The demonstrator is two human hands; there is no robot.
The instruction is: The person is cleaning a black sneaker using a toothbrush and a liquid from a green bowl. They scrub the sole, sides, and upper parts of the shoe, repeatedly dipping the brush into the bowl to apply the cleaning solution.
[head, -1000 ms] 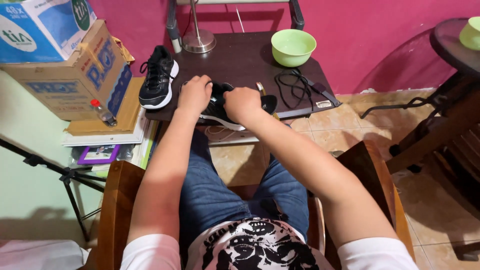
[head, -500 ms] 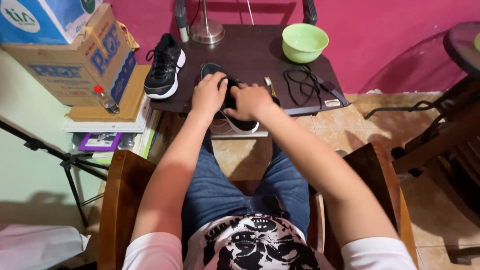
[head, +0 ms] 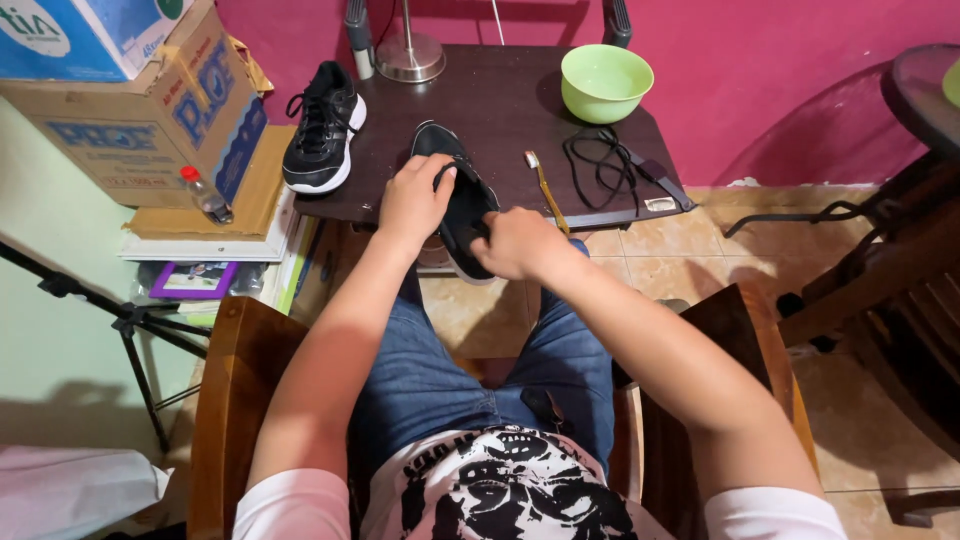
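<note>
head view: the black sneaker (head: pixel 460 205) lies at the near edge of the dark table (head: pixel 500 100), its toe pointing far and its heel hanging past the table edge toward the lap. the left hand (head: pixel 412 200) is closed over the left side of the shoe, fingers curled around the upper near the opening. the right hand (head: pixel 515 243) is clamped on the heel end, knuckles up; the fingertips are hidden under the hand.

judged handling: light, with a soft fabric upper that will give under pressure and a stiffer pale sole along the rim. the firmest holds look to be the heel counter and the sole edge; the upper would fold if pinched alone.

surroundings: a second black sneaker (head: pixel 322 128) stands upright far left on the table, well apart. a toothbrush (head: pixel 543 188) lies just right of the held shoe. a loose black lace (head: pixel 598 165) sits farther right, a green bowl (head: pixel 606 80) beyond it. cardboard boxes (head: pixel 135 105) are stacked to the left.
</note>
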